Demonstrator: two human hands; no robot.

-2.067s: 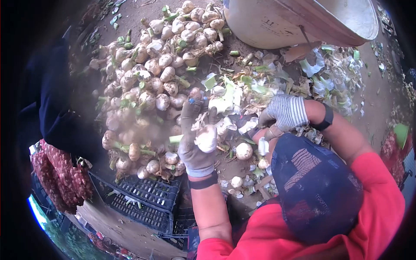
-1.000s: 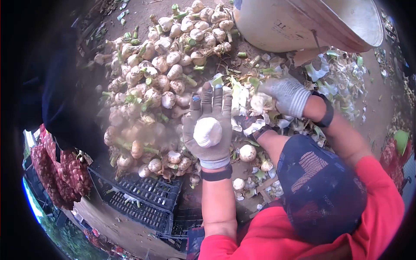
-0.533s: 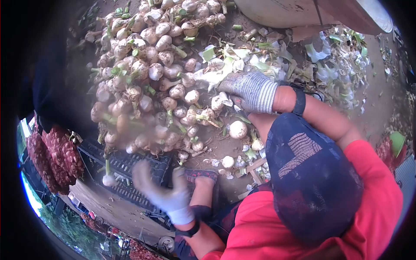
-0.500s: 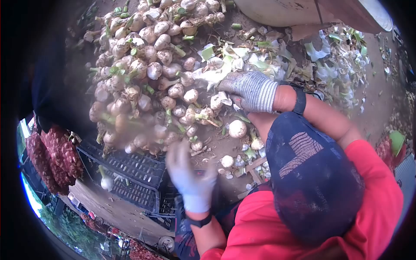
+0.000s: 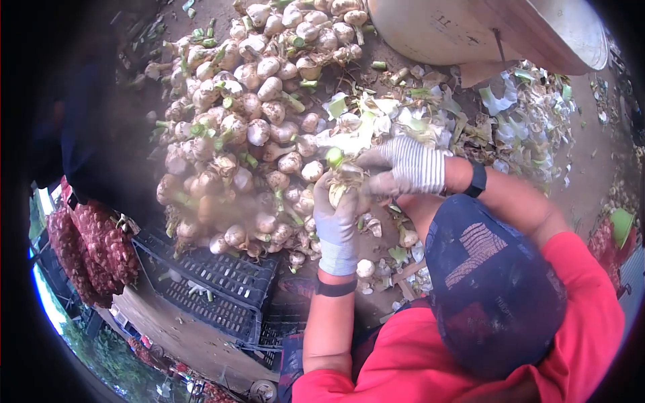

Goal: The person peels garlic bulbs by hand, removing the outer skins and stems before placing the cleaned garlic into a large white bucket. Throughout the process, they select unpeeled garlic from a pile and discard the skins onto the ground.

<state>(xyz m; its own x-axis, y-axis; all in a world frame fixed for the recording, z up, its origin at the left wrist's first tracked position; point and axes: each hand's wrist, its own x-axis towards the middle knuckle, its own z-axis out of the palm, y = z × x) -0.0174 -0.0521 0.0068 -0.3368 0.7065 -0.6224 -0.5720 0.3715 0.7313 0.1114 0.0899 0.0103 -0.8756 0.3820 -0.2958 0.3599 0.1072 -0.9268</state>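
Note:
My left hand (image 5: 337,225), in a pale glove with a dark wristband, grips a garlic bulb (image 5: 344,185) whose cut green stem points up. Close against the bulb's other side is my right hand (image 5: 403,166), in a striped glove, its fingers curled; what they hold is hidden. Beyond both hands spreads a big heap of soil-stained garlic bulbs (image 5: 259,132). Pale peeled skins and leaf scraps (image 5: 363,124) lie just past my right hand.
Black plastic crates (image 5: 208,289) stand at lower left, near red mesh sacks (image 5: 94,248). A large pale container (image 5: 443,33) is at the top. A cap (image 5: 497,282) and red sleeves fill the lower right. More peelings (image 5: 524,127) cover the ground at right.
My left hand has moved up and right from the heap's lower edge and now holds a bulb. My right hand has come round to that bulb. The whole view has shifted slightly.

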